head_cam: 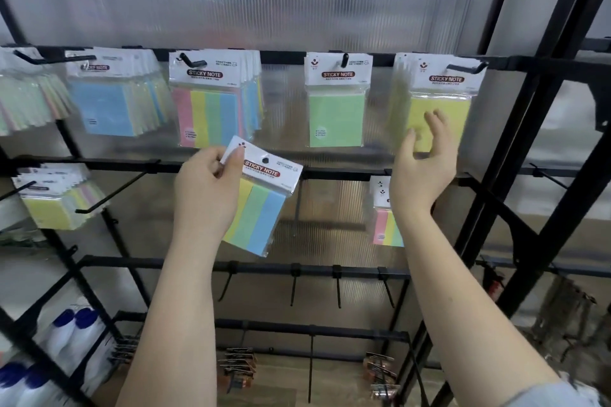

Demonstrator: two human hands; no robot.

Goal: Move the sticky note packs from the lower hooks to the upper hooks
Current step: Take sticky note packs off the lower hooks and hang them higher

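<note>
Upper hooks: five bunches hang along the top rail (284, 58), among them a striped bunch (211, 102), a single green pack (337, 99) and a yellow bunch (441, 102); two more sit further left, a blue-fronted one (109, 99) and a blurred one at the frame edge.
Pack in hand: a striped sticky note pack (261, 201) is off any hook, tilted, between the two rails and just below the striped bunch.
Left hand (206, 188): fingers pinch the header card's corner.
Right hand (426, 158): fingers spread and loose, holding nothing, raised in front of the yellow bunch.
Lower hooks: packs remain, a striped bunch (385, 211) partly behind the right wrist and a yellow-fronted bunch (53, 198) at left; one long hook (115, 192) is bare.
Progress: seemingly past halfway; the held pack needs hanging, then both lower bunches.
</note>
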